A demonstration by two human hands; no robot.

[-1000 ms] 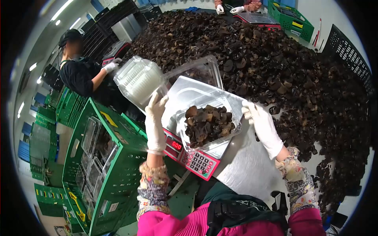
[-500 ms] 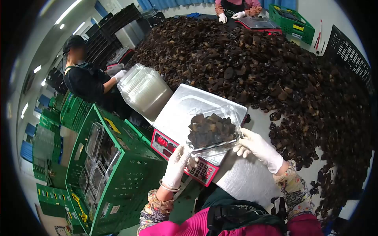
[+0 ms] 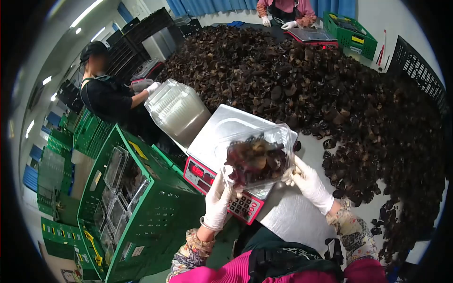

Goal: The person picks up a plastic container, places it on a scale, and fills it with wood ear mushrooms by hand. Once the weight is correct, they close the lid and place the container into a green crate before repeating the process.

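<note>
A clear plastic clamshell box (image 3: pixel 273 131) holds dark brown wood ear mushrooms (image 3: pixel 255 162). It is tilted in front of the silver scale (image 3: pixel 219 127), hiding part of the weighing plate. My left hand (image 3: pixel 217 203), in a white glove, grips the box's near left corner, just above the red keypad panel (image 3: pixel 245 207). On the opposite side, my right hand (image 3: pixel 312 187), also gloved, has its fingers closed on the box's right edge. Red digits (image 3: pixel 197 170) glow on the scale's display, too small to read surely.
A large heap of wood ear (image 3: pixel 264 70) covers the table beyond. Left of the scale stand stacked clear boxes (image 3: pixel 177 108) and a green crate (image 3: pixel 155 226) with filled boxes inside. One co-worker (image 3: pixel 111 94) stands at left, another (image 3: pixel 285 12) across the table.
The box has come up off the scale plate and tilted in my hands. The digits on the display have changed. My view has shifted slightly.
</note>
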